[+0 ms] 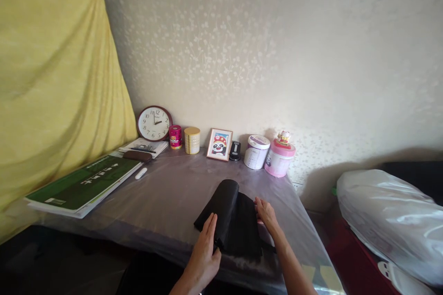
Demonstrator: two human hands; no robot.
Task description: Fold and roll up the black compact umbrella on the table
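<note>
On the table in front of me lies a black, cloth-like piece (242, 230), its left part curled over into a loose roll or fold. My left hand (206, 251) rests against the roll's near left side, fingers stretched out and thumb apart at the near end. At the right edge of the piece, my right hand (265, 212) is closed in a pinch on the black material. A dark strip trails from its lower right corner under my right forearm. What the piece is exactly, I cannot tell.
A plastic-covered table (166, 193) stands against the wall. A green book (93, 179), brown case (137, 156) and white object (141, 173) lie left. Along the back stand a clock (154, 123), several canisters (256, 153) and a panda picture (219, 144). A plastic-covered bundle (387, 221) is right.
</note>
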